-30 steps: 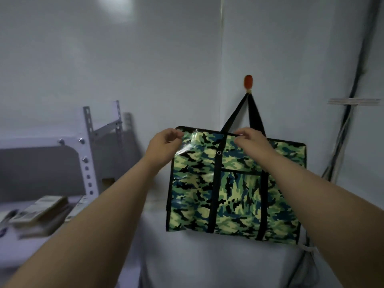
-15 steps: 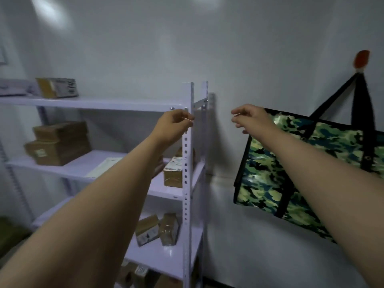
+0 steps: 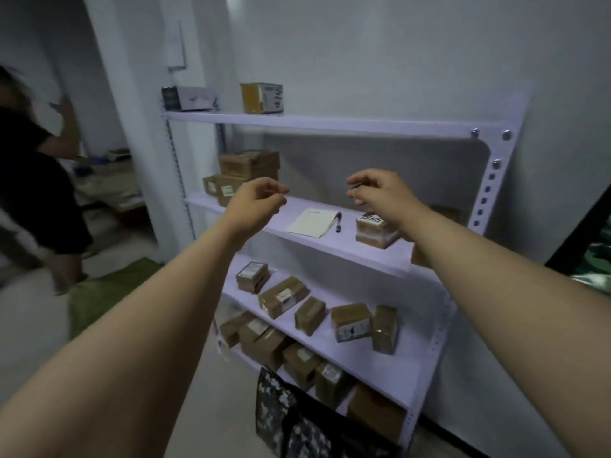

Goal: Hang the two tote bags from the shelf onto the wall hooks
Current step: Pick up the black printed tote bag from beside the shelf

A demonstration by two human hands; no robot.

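A grey and black camouflage tote bag (image 3: 287, 421) leans at the foot of the white metal shelf (image 3: 330, 125), low in the view. Only a corner of the green camouflage tote bag (image 3: 591, 266) shows at the right edge; its hook is out of view. My left hand (image 3: 258, 203) and my right hand (image 3: 380, 193) are raised in front of the middle shelf board, apart from each other. Both hold nothing, with fingers loosely curled and slightly apart.
Several brown cardboard boxes (image 3: 284, 295) lie on the shelf boards, with a sheet of paper (image 3: 310, 223) and a pen (image 3: 338, 221) on the middle one. Another person in dark clothes (image 3: 36, 193) stands at the left. A green mat (image 3: 109, 292) lies on the floor.
My view has swung left from the hung green bag to the shelf. Both hands let go of that bag and now hang empty before the shelf.
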